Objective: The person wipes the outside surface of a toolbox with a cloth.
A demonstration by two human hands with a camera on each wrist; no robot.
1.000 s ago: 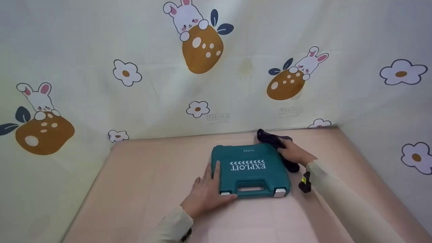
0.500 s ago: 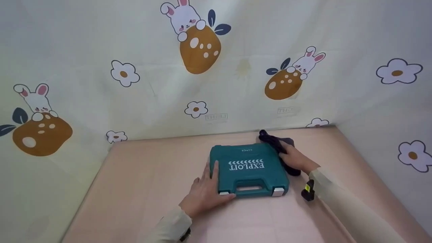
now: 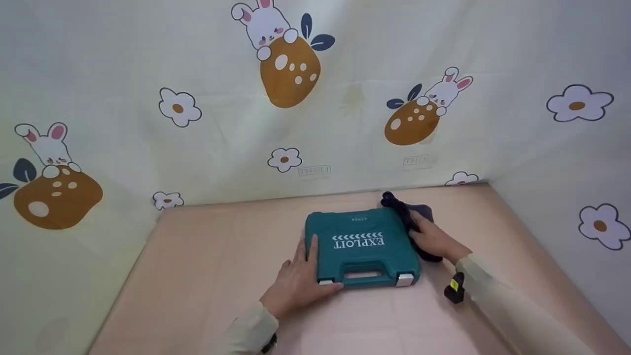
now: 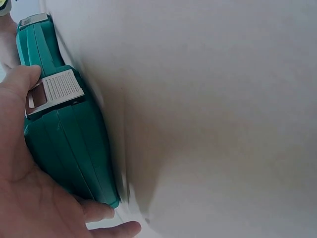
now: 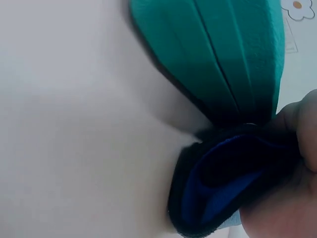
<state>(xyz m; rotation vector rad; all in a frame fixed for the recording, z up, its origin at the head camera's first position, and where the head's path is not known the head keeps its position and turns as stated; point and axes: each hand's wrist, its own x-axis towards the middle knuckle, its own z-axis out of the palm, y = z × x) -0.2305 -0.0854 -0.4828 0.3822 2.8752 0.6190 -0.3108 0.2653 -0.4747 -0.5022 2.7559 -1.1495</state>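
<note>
A teal plastic tool case (image 3: 360, 246) lies flat, its "EXPLOIT" lettering upside down and its handle and two silver latches towards me. My left hand (image 3: 296, 281) rests at its front left corner with fingers fairly straight, one over the lid and the thumb along the front edge. In the left wrist view the thumb touches beside a ribbed latch (image 4: 57, 91). Against the case's right side, my right hand (image 3: 434, 236) grips a dark fabric piece (image 3: 398, 204). In the right wrist view this fabric piece (image 5: 183, 198) shows a gaping end with blue lining.
The case stands on a pale pinkish tabletop (image 3: 236, 246). Behind it and at both sides hangs a curtain (image 3: 222, 148) printed with rabbits and flowers. A black device with a yellow mark (image 3: 454, 288) is on the right wrist.
My right hand has moved a little right and towards me with the dark fabric piece. The left hand keeps its place on the case, and the head view has shifted slightly.
</note>
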